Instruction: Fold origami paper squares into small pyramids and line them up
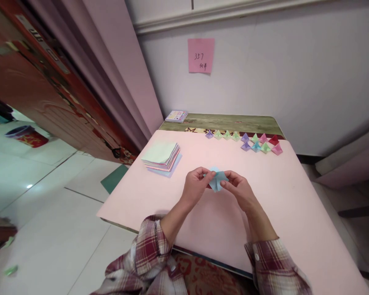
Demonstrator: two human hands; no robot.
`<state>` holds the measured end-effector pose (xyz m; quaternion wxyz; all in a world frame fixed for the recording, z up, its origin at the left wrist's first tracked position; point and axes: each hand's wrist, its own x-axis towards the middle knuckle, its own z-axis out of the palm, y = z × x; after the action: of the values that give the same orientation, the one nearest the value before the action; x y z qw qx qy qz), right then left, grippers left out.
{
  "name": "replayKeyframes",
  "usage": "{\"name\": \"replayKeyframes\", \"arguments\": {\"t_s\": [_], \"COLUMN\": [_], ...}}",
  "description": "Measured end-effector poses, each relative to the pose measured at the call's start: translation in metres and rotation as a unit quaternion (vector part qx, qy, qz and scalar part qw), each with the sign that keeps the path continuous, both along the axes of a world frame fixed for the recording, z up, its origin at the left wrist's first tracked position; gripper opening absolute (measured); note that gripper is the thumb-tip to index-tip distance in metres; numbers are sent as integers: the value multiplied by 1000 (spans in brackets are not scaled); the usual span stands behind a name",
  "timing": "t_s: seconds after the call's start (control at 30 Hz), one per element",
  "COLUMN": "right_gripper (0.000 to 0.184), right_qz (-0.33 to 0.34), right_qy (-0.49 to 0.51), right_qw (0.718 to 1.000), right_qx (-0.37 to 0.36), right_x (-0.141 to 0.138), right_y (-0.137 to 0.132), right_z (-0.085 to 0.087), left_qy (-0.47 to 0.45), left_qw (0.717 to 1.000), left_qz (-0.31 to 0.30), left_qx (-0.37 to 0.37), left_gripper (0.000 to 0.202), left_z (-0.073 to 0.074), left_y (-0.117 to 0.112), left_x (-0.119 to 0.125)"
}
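A small piece of folded light-blue origami paper (pixel 216 182) is held up over the middle of the table, between both hands. My left hand (pixel 197 184) pinches its left side with thumb and fingers. On the opposite side, my right hand (pixel 237 187) grips the paper's right edge, thumb in front. Creases show down the paper's front; its back is hidden. Left of the hands sits a stack of coloured square paper (pixel 161 155), pale green on top. Beyond the hands, several folded paper pieces (pixel 256 146) in purple, green, pink, red and blue stand in rows.
The table (pixel 273 213) has a pink cover and a wood-patterned far strip. A small printed packet (pixel 176 116) lies at the far left corner. A pink note (pixel 201 56) is stuck on the wall. A bucket (pixel 27 136) and paper scraps (pixel 11 270) are on the floor.
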<state>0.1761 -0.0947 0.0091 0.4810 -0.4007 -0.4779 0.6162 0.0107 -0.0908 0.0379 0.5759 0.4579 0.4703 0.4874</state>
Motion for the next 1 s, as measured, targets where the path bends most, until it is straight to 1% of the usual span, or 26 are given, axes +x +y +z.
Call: {"name": "replayKeyframes", "arguments": {"t_s": [0.1, 0.23, 0.3, 0.37, 0.47, 0.57, 0.63, 0.73, 0.8, 0.9, 1.0], "right_gripper": [27, 27, 27, 28, 29, 38, 43, 41, 38, 31, 29], "right_qz": [-34, -71, -85, -98, -131, -164, -163, -133, -115, -104, -80], "right_qy": [5, 11, 5, -4, -3, 13, 22, 32, 24, -2, -24], "right_qw": [999, 997, 996, 995, 991, 986, 986, 990, 992, 994, 996], "right_qx": [-11, -15, -13, -7, 5, 0, -11, -33, -45, -44, -32], "right_x": [-5, -8, -8, -9, -13, -16, -17, -16, -15, -14, -13], "right_y": [0, 1, 1, 1, 0, -1, -1, -1, -1, -2, -3], "right_z": [-3, -6, -6, -6, -6, -6, -6, -6, -6, -5, -3], "left_qy": [18, -5, -12, -18, -29, -39, -58, -82, -81, -65, -49], "left_qw": [999, 998, 997, 998, 999, 999, 998, 995, 995, 996, 996], "left_qz": [-14, -58, -70, -60, -21, 14, 34, 53, 51, 26, -23], "left_qx": [23, 22, 17, 11, 9, 3, -11, -26, -34, -48, -66], "left_gripper": [34, 31, 31, 30, 27, 27, 30, 38, 39, 37, 36], "left_z": [-1, -2, -4, -7, -10, -12, -12, -12, -12, -11, -9], "left_y": [-2, -3, -3, -3, -2, -2, -3, -3, -3, -2, 0], "left_x": [1, 1, 1, 2, 4, 6, 7, 8, 7, 4, 0]}}
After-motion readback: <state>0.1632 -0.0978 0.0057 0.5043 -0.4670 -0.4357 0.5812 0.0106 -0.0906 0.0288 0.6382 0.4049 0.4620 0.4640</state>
